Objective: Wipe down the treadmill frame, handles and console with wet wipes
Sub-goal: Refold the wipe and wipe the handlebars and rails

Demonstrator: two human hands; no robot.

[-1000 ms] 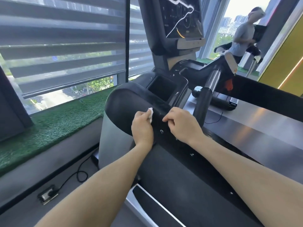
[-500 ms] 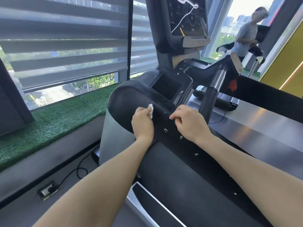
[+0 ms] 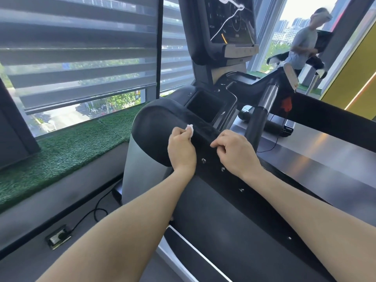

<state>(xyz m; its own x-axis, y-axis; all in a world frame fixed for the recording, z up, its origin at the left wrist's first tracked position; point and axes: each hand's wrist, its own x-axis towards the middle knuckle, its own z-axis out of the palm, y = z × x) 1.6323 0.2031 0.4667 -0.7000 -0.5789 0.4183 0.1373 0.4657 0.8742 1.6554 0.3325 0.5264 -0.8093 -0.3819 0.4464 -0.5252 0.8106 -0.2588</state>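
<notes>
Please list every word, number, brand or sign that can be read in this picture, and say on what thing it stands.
No text can be read.
Treadmill screen: lines, a dial and small marks, too blurred to read.
Button bar below it: marks too small to read.
Floor socket: no legible label.

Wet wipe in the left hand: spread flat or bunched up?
Bunched up: only a small white wad of the wipe shows past the curled fingers of the left hand.
</notes>
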